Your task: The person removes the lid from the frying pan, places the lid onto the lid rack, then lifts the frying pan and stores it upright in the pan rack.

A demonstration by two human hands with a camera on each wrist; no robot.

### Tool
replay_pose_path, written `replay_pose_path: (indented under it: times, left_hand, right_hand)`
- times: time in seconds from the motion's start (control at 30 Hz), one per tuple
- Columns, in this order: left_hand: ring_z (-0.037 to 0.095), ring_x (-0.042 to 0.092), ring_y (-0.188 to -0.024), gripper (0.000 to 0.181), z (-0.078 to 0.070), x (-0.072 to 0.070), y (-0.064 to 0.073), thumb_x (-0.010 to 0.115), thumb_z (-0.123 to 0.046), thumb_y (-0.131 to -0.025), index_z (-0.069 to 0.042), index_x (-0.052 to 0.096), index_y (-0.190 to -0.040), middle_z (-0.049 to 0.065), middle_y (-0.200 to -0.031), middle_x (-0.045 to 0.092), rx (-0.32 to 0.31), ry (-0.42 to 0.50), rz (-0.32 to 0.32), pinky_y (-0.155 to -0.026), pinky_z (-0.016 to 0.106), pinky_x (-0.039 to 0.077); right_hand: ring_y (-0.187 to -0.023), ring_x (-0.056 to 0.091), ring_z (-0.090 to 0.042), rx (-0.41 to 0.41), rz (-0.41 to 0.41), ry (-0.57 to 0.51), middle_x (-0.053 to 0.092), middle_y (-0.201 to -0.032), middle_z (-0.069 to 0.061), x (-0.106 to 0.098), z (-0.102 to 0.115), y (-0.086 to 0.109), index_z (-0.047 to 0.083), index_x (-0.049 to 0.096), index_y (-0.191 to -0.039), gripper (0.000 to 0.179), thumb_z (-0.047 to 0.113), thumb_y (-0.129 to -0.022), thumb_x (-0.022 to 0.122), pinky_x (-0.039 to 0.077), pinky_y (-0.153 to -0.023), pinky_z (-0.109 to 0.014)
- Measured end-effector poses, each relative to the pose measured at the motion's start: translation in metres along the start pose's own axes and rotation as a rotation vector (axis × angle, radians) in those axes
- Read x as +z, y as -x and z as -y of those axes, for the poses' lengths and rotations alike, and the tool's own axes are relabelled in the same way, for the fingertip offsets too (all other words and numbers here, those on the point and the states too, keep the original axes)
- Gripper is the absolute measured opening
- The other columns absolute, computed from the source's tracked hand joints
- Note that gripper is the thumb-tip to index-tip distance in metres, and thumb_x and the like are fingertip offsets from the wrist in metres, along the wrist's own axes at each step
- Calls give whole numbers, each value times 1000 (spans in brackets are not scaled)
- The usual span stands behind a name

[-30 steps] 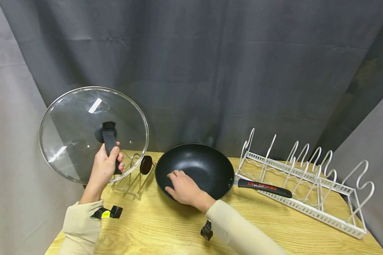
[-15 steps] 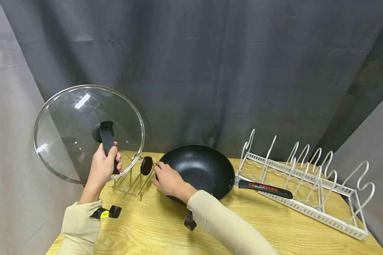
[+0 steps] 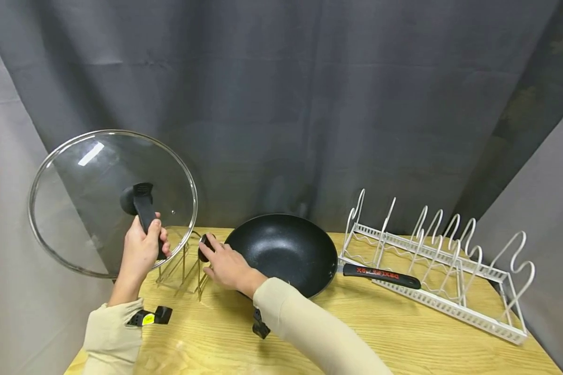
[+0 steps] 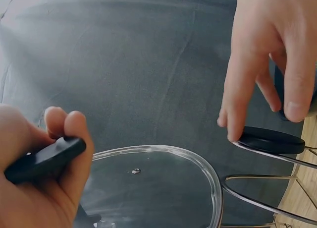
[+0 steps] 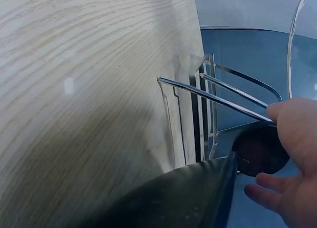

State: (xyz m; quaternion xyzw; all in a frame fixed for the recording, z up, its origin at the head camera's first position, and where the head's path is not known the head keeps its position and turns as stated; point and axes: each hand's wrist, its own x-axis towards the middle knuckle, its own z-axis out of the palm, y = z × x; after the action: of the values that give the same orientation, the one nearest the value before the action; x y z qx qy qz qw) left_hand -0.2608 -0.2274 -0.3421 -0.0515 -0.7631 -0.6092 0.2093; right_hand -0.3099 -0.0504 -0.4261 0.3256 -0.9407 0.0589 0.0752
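Observation:
In the head view my left hand (image 3: 141, 250) grips the black handle (image 3: 144, 208) of a large glass lid (image 3: 89, 224), raised upright at the left. My right hand (image 3: 227, 268) reaches across the left rim of a black wok (image 3: 286, 255). Its fingers extend over a dark round disc (image 4: 272, 140) at the end of a small metal wire rack (image 5: 213, 99). From the left wrist, one fingertip shows right at the disc's edge, another finger held above it. The right wrist view has the fingers spread on either side of the disc.
The wok's long black handle (image 3: 380, 275) points right, overlapping a white pan rack (image 3: 450, 310) with several upright loops. Everything stands on a light wooden table (image 3: 206, 344). Behind it hangs a dark grey curtain (image 3: 262, 104).
My right hand has moved left from over the wok to the disc on the wire rack. The lid in my left hand has shifted slightly left and turned a little.

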Motion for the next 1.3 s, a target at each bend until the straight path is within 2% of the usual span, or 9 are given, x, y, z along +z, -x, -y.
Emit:
replay_pose_path:
  times: [0.17, 0.37, 0.6, 0.73, 0.83, 0.97, 1.13, 1.3]
  left_hand:
    - [14, 53, -44, 25, 2, -3, -1, 39, -24, -102, -4, 40, -118, 4, -67, 51, 20, -38, -13, -46, 32, 53]
    - [14, 53, -42, 21, 3, -4, -4, 40, -20, -101, -5, 42, -115, 6, -65, 52, 23, -87, -82, -45, 33, 53]
    - [13, 53, -41, 22, 7, -2, -7, 40, -21, -101, -5, 42, -116, 6, -65, 52, -16, -109, -117, -44, 32, 52]
    - [14, 53, -40, 23, 10, 0, -8, 40, -22, -101, -5, 42, -116, 7, -65, 52, -30, -111, -121, -43, 33, 52]
    - [14, 53, -40, 24, 12, -1, -7, 40, -23, -101, -4, 42, -117, 7, -65, 52, -37, -113, -118, -43, 33, 52]
    - [13, 53, -40, 25, 14, -2, -6, 39, -23, -101, -4, 41, -117, 8, -65, 52, -46, -117, -112, -43, 33, 52]
    - [13, 53, -41, 25, 14, -3, -6, 39, -24, -101, -4, 41, -116, 7, -65, 52, -47, -133, -111, -43, 32, 52]
    - [13, 53, -41, 27, 14, -4, -7, 39, -24, -101, -3, 41, -118, 8, -66, 52, -51, -144, -107, -44, 34, 52]
  right_hand:
    - [-125, 45, -26, 0, 37, 48, 13, -157, -2, -4, 5, -4, 23, 24, -150, 63, 40, -97, 51, 48, -89, -34]
    - [-123, 47, -24, -7, 51, 97, 17, -156, -1, -9, 7, -7, 24, 26, -149, 60, 41, -97, 50, 48, -87, -31]
    - [-121, 50, -23, -10, 3, 61, 25, -153, -4, -9, 7, -13, 16, 40, -137, 44, 35, -98, 50, 47, -92, -30]
    - [-116, 54, -23, -4, -67, 41, 38, -144, -7, -6, 6, -18, 13, 42, -137, 43, 31, -98, 51, 43, -97, -30]
    - [-111, 56, -23, 16, -119, 36, 44, -138, -5, -3, 5, -20, 17, 46, -135, 41, 30, -97, 54, 47, -91, -31]
    - [-106, 56, -23, 36, -142, 55, 44, -137, -3, -1, 5, -20, 21, 55, -124, 30, 30, -96, 56, 51, -82, -29]
    - [-115, 52, -22, 26, -188, 92, 47, -136, -3, 2, 3, -19, 21, 59, -118, 23, 27, -95, 58, 46, -91, -28]
    - [-121, 48, -21, 9, -222, 81, 47, -137, -3, 2, 1, -16, 20, 61, -116, 22, 26, -96, 58, 43, -96, -28]
